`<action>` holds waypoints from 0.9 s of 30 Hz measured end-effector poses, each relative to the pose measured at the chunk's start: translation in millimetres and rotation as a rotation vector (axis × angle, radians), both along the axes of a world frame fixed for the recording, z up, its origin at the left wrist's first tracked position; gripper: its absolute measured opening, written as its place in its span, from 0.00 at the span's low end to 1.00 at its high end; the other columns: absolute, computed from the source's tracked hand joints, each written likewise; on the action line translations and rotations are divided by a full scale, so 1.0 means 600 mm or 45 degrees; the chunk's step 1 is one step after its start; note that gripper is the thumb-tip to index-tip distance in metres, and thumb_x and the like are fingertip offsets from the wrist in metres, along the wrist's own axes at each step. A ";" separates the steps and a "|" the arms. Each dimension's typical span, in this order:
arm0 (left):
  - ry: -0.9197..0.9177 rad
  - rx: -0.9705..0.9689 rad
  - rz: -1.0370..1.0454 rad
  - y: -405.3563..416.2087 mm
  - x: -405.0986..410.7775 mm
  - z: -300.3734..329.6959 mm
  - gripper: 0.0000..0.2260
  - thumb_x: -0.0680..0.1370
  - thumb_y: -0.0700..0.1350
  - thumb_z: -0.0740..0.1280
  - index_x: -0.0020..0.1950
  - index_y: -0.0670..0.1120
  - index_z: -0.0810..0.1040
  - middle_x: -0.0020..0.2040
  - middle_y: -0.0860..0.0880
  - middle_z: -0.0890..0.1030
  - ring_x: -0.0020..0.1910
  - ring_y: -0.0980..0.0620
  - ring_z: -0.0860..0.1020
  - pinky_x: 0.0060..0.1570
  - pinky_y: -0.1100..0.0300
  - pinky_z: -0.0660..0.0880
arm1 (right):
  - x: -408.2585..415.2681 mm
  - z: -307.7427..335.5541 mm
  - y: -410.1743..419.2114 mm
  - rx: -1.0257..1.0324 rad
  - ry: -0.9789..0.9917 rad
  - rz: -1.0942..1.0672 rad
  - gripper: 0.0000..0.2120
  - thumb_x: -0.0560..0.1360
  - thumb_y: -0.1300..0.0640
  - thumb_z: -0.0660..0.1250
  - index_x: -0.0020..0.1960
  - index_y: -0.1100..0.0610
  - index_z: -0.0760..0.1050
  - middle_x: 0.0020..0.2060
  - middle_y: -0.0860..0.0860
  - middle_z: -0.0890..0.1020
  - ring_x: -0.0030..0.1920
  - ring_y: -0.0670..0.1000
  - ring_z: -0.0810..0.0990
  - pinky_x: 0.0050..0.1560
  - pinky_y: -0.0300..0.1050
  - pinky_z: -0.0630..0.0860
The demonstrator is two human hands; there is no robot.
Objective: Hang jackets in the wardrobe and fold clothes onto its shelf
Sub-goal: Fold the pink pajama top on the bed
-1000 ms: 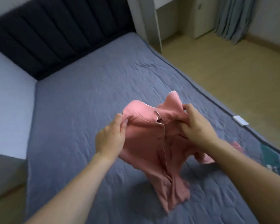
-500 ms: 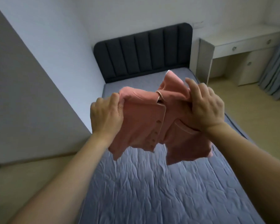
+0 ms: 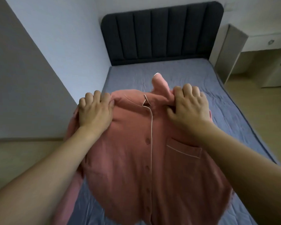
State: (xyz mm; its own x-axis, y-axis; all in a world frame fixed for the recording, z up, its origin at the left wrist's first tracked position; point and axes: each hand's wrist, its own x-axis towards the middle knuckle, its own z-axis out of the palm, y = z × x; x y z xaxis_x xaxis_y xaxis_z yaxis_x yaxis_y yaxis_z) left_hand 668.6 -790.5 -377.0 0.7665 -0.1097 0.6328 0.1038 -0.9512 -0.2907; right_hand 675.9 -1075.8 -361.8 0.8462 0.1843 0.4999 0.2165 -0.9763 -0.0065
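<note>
Pink cotton fills the centre and lower part of the head view: a pink button-up pyjama shirt (image 3: 136,159) with pale piping along its placket and chest pocket, spread front-up and held above the grey-blue quilted bed (image 3: 193,75). The left hand (image 3: 96,112), left of centre, grips one shoulder of the shirt, fingers curled over the fabric edge. The right hand (image 3: 190,108), right of centre, pinches the other shoulder beside the collar, with a fold of fabric standing up just beyond its fingers. A dark padded headboard (image 3: 161,33) stands at the top of the frame against a pale wall. A white desk (image 3: 243,41) sits at the upper right, over wooden flooring.
</note>
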 end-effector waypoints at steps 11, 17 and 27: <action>0.968 -0.793 0.521 -0.029 0.245 -0.937 0.27 0.80 0.58 0.47 0.79 0.57 0.45 0.80 0.47 0.44 0.78 0.44 0.42 0.66 0.30 0.32 | 0.227 -0.961 0.117 -0.007 0.658 0.074 0.38 0.76 0.34 0.45 0.78 0.52 0.41 0.77 0.55 0.44 0.76 0.56 0.41 0.72 0.58 0.33; 0.739 -0.583 0.453 -0.019 0.218 -1.227 0.32 0.73 0.67 0.38 0.77 0.62 0.50 0.79 0.49 0.51 0.78 0.45 0.45 0.64 0.28 0.34 | 0.216 -1.252 0.129 0.022 0.443 0.101 0.33 0.75 0.35 0.45 0.75 0.51 0.59 0.74 0.56 0.63 0.73 0.59 0.60 0.71 0.58 0.48; 0.847 -0.779 0.442 -0.047 0.172 -1.169 0.26 0.80 0.58 0.46 0.79 0.57 0.48 0.80 0.51 0.46 0.78 0.47 0.44 0.73 0.38 0.39 | 0.158 -1.163 0.055 0.392 0.551 0.255 0.27 0.79 0.41 0.54 0.76 0.48 0.56 0.77 0.52 0.55 0.76 0.54 0.52 0.74 0.52 0.47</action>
State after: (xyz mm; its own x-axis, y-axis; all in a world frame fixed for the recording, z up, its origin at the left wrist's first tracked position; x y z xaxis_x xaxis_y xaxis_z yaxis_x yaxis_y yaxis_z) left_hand 771.8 -818.6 -1078.5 0.9163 0.3944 -0.0700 0.4005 -0.9050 0.1437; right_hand 770.8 -1042.7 -1059.4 0.9494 0.2633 0.1713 0.3118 -0.8554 -0.4136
